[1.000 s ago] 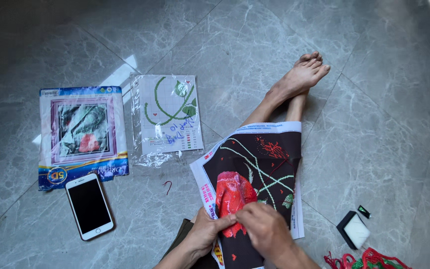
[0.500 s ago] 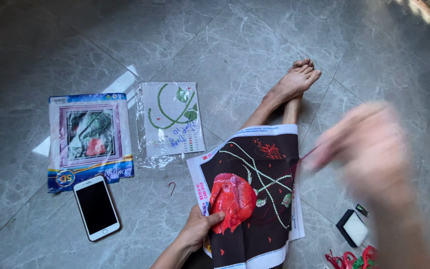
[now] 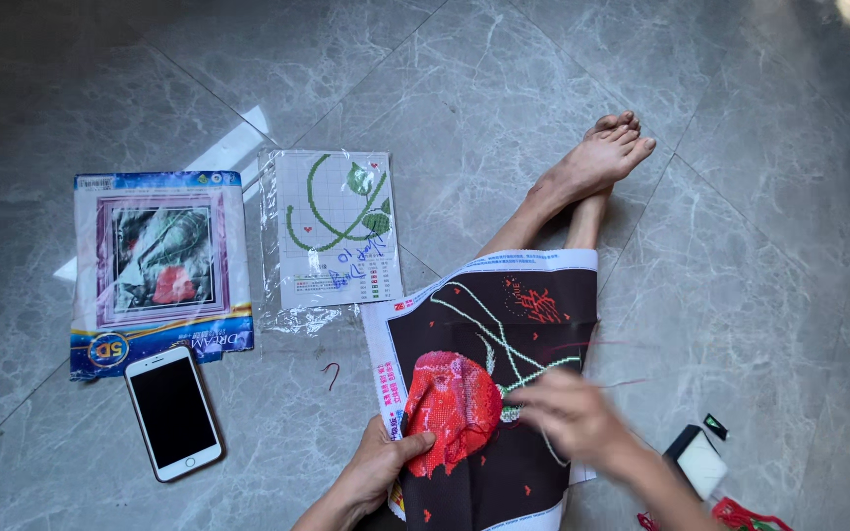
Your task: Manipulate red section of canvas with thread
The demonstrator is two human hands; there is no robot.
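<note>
The left hand pinches the near-left edge of the embroidery cloth, which lies over the legs, to keep it flat. The right hand hovers blurred over the red flower; its grip I cannot tell.

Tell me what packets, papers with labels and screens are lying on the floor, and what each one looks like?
Kit package: far left, flat rectangle, blue border, framed flower picture.
Pattern sheet in clear bag: right of the package, white grid paper with a green curved stem.
Phone: below the package, white frame, dark blank screen.
Small card: lower right by the right hand, white and black.
</note>
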